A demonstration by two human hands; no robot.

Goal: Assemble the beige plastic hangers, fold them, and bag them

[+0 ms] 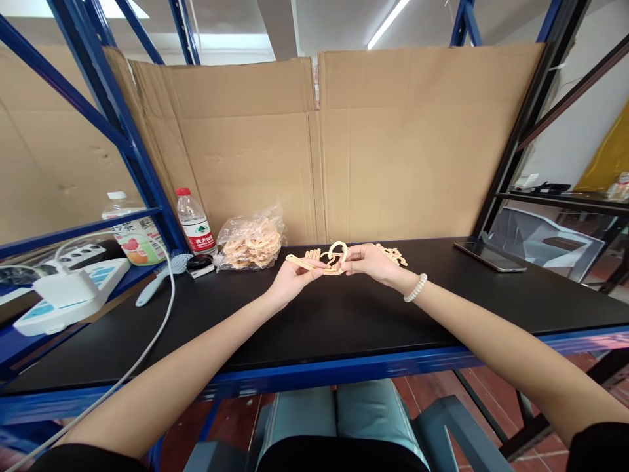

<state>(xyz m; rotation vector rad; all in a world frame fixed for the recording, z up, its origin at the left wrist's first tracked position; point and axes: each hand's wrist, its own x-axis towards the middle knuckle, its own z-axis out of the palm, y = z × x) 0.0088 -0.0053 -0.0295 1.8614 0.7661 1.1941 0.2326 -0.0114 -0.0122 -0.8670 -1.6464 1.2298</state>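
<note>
Above the black table, my left hand (289, 280) pinches a narrow, flat wood-coloured strip (301, 263) that points out to the left. My right hand (366, 259) is closed on a curved wood-coloured piece (338, 245) shaped like an open ring. Both pieces meet between my fingertips; whether they are joined I cannot tell. Just behind my left fingers shows a small comb-like wood-coloured piece (313, 254). Beyond my right hand lie more wood-coloured cut-out pieces (393, 254), partly hidden by it.
A clear bag (253, 239) of similar pieces stands at the back left, beside a red-capped water bottle (195, 223). A light blue brush (160, 280) and a white cable (164, 314) lie further left. A phone (490, 256) rests at the right. Cardboard (427, 144) walls the back.
</note>
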